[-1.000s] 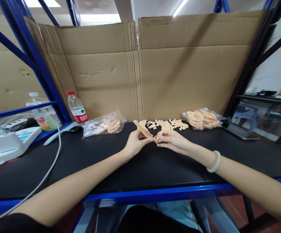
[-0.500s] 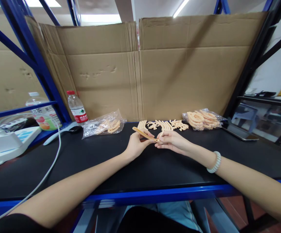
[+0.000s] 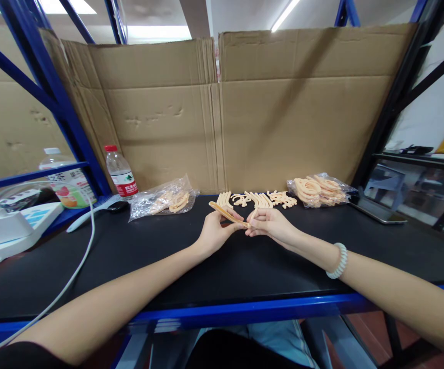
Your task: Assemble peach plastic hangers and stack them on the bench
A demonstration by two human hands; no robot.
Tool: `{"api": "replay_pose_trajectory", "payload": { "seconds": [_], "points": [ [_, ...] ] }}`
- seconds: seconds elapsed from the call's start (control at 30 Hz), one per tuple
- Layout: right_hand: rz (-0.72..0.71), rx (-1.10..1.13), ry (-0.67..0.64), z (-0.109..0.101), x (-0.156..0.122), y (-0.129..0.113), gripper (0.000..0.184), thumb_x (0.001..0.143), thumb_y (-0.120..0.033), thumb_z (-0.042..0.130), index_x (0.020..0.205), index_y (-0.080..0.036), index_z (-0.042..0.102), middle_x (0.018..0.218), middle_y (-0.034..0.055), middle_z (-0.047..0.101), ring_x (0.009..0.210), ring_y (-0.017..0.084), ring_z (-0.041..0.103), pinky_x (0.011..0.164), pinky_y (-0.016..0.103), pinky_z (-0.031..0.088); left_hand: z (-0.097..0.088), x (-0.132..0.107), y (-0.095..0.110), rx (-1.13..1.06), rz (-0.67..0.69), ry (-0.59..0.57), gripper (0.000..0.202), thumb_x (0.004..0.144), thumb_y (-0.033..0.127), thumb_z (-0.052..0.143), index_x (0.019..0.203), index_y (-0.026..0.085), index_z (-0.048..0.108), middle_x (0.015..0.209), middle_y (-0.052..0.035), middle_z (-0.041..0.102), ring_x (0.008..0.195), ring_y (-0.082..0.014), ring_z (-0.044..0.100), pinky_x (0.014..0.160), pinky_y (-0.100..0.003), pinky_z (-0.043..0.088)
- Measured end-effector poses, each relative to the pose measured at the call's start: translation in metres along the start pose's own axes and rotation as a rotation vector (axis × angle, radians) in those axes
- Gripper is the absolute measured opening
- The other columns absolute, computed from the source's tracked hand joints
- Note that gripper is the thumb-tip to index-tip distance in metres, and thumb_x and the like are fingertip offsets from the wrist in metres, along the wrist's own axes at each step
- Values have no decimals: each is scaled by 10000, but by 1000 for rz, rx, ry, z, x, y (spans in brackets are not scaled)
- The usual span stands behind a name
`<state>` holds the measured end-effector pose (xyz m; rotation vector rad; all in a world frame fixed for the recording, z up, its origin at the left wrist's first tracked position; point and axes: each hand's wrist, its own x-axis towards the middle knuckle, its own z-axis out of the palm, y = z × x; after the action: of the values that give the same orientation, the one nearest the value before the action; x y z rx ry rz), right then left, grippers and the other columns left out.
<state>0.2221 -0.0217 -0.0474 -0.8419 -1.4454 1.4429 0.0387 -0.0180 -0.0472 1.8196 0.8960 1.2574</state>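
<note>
My left hand is closed around a long, curved, cream-coloured strip that looks like wood or plastic. One end of it sticks out to the upper left; the other reaches my right fingertips. My right hand pinches a small pale piece against that end, partly hidden by the fingers. Just behind both hands lie several pale curved strips and small scroll-shaped pieces on the black tabletop.
A clear bag of pale parts lies left, another bag right. A red-capped bottle stands by the cardboard wall. At far left are a power strip and a white cable. A dark flat device rests at right.
My hands stay together around the strip with almost no movement. My right wrist is slightly lower and the fingers have shifted a little at the joint. The view has tilted slightly.
</note>
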Motion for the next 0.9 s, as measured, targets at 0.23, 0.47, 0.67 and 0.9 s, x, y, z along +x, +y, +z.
{"api": "replay_pose_trajectory", "payload": {
  "seconds": [0.23,0.47,0.67,0.9],
  "points": [
    [-2,2,14,1,1,1,319,599,-361,796,711,-141,594,673,36,667,653,162,676,683,295,549,2,-1,2,6,-27,34,235,637,256,763,783,143,617,863,-72,688,862,-237,664,781,-370,531],
    [74,48,-14,1,0,-3,249,613,-286,772,701,-141,589,687,46,676,683,170,682,720,301,549,3,-3,4,54,-11,43,225,654,243,742,802,147,602,862,-77,696,848,-235,668,766,-370,537],
    [91,95,-42,-1,1,-1,233,632,-269,760,716,-133,590,725,74,692,710,190,689,768,341,546,5,-5,6,40,6,44,225,657,229,731,813,150,589,841,-63,681,817,-218,665,742,-356,548],
    [88,125,-62,1,0,-4,216,638,-261,756,689,-142,584,704,59,686,711,190,689,764,342,544,4,-6,7,33,17,55,203,667,234,717,794,155,582,811,-52,666,800,-209,655,740,-357,545]
  ]
}}
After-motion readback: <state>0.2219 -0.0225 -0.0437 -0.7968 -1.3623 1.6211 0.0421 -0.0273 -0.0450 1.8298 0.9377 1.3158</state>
